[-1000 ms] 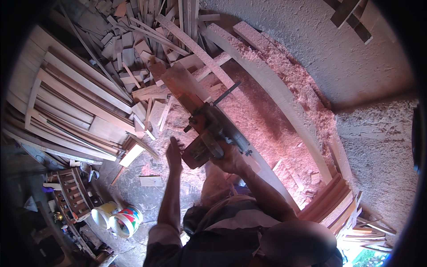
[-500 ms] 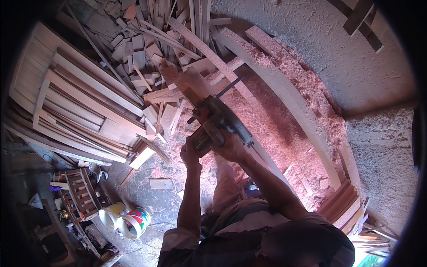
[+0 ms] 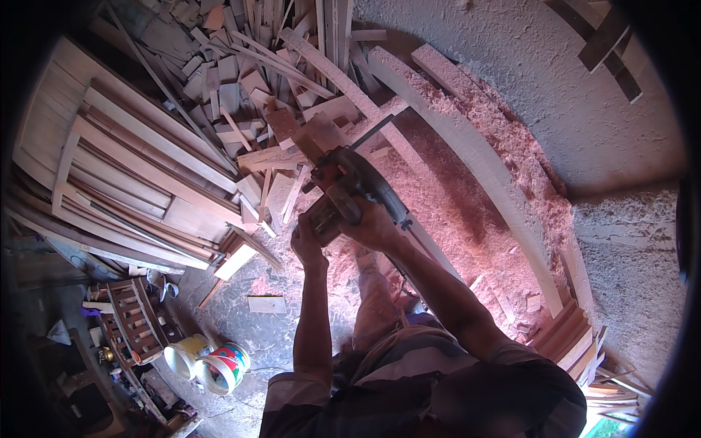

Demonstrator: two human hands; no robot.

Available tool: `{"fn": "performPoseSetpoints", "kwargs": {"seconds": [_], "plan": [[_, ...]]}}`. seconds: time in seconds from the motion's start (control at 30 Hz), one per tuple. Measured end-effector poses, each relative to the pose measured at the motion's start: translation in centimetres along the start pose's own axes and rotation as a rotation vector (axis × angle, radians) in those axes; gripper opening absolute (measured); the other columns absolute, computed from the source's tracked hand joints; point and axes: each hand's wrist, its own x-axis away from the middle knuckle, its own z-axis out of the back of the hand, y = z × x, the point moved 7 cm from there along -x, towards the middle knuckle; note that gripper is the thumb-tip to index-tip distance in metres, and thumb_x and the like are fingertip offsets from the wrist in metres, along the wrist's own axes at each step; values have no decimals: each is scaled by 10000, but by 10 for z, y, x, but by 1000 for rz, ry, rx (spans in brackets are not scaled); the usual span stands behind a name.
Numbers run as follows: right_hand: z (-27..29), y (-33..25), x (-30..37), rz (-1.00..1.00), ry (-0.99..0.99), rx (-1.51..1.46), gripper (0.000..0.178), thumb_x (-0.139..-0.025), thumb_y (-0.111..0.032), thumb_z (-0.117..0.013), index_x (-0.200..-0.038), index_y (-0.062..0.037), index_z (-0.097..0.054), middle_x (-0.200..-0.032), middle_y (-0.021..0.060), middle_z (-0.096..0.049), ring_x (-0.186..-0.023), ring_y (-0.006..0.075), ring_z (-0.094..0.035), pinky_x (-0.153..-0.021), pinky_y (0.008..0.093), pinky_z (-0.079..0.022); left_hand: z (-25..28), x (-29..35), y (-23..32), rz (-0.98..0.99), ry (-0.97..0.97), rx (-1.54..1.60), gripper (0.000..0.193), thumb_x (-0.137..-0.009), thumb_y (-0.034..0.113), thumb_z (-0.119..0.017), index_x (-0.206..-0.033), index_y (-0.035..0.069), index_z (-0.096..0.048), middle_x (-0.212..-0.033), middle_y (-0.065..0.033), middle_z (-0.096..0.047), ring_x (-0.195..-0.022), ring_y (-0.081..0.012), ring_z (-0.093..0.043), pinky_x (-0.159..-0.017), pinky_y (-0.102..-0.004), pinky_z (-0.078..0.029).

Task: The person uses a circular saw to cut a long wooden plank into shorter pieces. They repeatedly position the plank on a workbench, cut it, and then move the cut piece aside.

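A dark handheld power saw (image 3: 369,186), apparently a circular saw, rests on a long wooden board (image 3: 434,255). The board slants from the far left toward me. My right hand (image 3: 374,226) is closed around the saw's rear handle. Against the boxy motor end, on the left of the tool, my left hand (image 3: 307,242) is wrapped and presses in. A thin dark guide rod (image 3: 372,130) sticks out from the front of the saw to the far right. The blade and the cut line are hidden under the housing.
Pink sawdust and shavings cover the floor right of the board, around a curved plank (image 3: 489,160). Wood offcuts (image 3: 226,87) pile up at the far left. Long planks (image 3: 146,168) lie stacked at left. Two buckets (image 3: 223,369) stand near left, beside a slatted wooden rack (image 3: 135,317).
The saw and both hands have slid a little farther away and to the left along the board. The grip of both hands stays the same. The view has shifted slightly.
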Motion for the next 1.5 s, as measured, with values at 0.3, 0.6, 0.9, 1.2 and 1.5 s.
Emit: {"fn": "performPoseSetpoints", "kwargs": {"seconds": [0.3, 0.6, 0.9, 1.2, 1.5], "plan": [[-25, -5, -55, 84, 19, 21, 421, -758, -209, -762, -1118, -13, -663, -951, 210, -721, -907, 372, -723, -786, 437, -570, 0, -55, 11, -22, 21, 68, 346, -1043, 370, -600, -980, 47, -706, -819, 51, -558, -697, -43, -454, -615, -242, -374], [-23, -62, -126, 412, 127, -93, 390, -748, -141, -756, -1105, -18, -660, -1000, 220, -702, -958, 395, -705, -810, 439, -568, -18, -122, 98, -384, -82, -56, 543, -1056, 416, -552, -1324, -52, -612, -1248, -125, -627, -1076, -209, -605, -913, -358, -513], [61, -133, -30, 451, 239, -114, 454, -778, -137, -785, -1192, -14, -645, -997, 220, -712, -941, 386, -718, -787, 441, -574, -76, -19, 166, -575, -206, -252, 579, -1049, 486, -513, -1164, -75, -594, -1166, -166, -587, -1027, -237, -590, -877, -374, -523], [140, -71, 202, -135, 544, 92, 435, -802, -173, -782, -1186, -12, -658, -847, 206, -730, -799, 354, -742, -707, 441, -565, -103, 120, 26, -169, -1014, -547, 457, -1045, 438, -550, -1133, -8, -603, -1098, -155, -599, -1011, -255, -579, -895, -383, -474], [105, -62, 423, -679, 1059, -74, 441, -786, -227, -808, -1139, -3, -666, -894, 177, -719, -802, 258, -716, -741, 395, -544, -190, 129, -35, -1068, -1743, -1031, 344, -938, 288, -700, -1159, 24, -695, -1142, -200, -694, -1088, -405, -641, -962, -491, -500]]}}
